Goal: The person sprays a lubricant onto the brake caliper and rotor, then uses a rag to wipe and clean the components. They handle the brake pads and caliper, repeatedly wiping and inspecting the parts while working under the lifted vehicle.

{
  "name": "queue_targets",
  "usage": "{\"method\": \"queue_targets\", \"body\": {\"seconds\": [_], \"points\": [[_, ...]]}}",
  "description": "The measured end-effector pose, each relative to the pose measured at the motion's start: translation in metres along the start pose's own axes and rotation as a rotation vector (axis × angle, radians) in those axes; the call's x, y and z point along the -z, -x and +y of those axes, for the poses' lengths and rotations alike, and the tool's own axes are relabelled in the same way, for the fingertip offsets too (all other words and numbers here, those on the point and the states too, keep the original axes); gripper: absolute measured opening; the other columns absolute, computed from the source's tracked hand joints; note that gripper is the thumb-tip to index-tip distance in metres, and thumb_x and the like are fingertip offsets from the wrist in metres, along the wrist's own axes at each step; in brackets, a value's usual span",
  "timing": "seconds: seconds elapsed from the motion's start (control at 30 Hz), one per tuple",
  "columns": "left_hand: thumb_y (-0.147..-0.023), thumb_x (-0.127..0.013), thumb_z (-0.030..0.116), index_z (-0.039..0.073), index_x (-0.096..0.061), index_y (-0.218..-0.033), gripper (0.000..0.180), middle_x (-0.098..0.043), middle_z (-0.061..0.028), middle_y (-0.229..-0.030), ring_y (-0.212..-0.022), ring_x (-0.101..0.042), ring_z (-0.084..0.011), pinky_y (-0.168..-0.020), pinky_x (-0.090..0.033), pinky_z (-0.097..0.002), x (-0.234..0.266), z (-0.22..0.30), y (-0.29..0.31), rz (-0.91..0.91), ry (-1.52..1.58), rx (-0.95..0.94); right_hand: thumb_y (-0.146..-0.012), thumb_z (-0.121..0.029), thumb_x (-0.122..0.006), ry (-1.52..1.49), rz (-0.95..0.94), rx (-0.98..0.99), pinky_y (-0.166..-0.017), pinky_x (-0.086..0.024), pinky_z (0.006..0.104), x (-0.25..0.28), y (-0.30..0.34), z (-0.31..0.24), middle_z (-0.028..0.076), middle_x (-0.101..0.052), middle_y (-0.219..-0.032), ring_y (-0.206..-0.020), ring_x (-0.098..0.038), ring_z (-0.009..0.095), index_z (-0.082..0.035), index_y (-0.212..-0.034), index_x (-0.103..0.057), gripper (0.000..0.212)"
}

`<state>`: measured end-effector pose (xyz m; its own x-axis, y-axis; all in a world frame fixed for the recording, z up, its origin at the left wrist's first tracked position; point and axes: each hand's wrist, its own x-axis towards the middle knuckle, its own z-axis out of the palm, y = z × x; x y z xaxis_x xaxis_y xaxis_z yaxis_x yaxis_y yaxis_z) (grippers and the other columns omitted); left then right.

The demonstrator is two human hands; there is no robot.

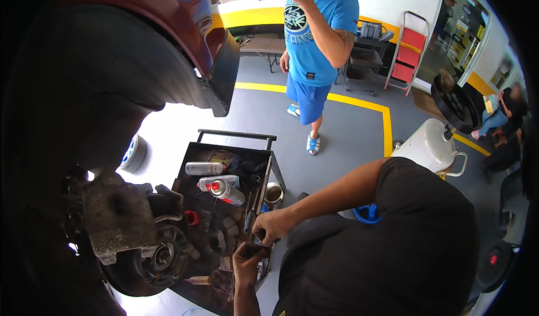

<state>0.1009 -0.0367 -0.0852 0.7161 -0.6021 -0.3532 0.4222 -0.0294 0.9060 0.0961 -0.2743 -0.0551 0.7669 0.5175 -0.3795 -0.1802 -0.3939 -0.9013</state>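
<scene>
Both my hands are close together over the right edge of a black tool cart (272, 164). My right hand (272, 226) is closed in a pinch, and just below it my left hand (250, 261) is curled with its fingertips together. Whatever sits between the fingers is small, and I cannot make it out. A dark-handled tool (250, 219) lies on the cart edge beside my right hand. Several grey block-shaped pieces (231, 227) are spread on the dirty cart top left of my hands. Farther left are a rusty brake caliper (120, 220) and a wheel hub (164, 254).
Several spray cans (227, 192) and dark cloth (247, 167) fill the cart's far end. A cup (273, 193) stands at its side. A dark red car body (185, 13) overhangs the left. Ahead stands a person in blue (311, 52); a white tank (429, 147) is at right.
</scene>
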Motion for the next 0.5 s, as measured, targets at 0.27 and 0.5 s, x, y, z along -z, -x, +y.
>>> {"method": "queue_targets", "body": {"seconds": [0.27, 0.5], "points": [[-0.090, -0.076, -0.008, -0.004, -0.064, -0.099, 0.015, -0.075, -0.0132, -0.094, -0.086, -0.075, -0.0198, -0.083, -0.061, -0.0334, 0.003, -0.004, 0.002, 0.011, -0.118, -0.067, -0.089, -0.018, -0.074, -0.039, -0.048, -0.043, -0.066, -0.057, 0.0355, -0.003, -0.004, 0.004, 0.011, -0.073, -0.086, -0.077, -0.072, 0.020, 0.002, -0.102, -0.071, 0.024], [-0.088, -0.073, -0.007, -0.004, -0.067, -0.103, 0.016, -0.073, -0.0104, -0.095, -0.085, -0.071, -0.0160, -0.079, -0.058, -0.0304, 0.000, 0.002, -0.001, 0.062, -0.176, -0.076, -0.086, -0.014, -0.076, -0.035, -0.049, 0.035, -0.073, -0.055, 0.0388, 0.000, -0.012, 0.006, 0.012, -0.073, -0.092, -0.083, -0.071, 0.023, 0.000, -0.103, -0.070, 0.023]]}}
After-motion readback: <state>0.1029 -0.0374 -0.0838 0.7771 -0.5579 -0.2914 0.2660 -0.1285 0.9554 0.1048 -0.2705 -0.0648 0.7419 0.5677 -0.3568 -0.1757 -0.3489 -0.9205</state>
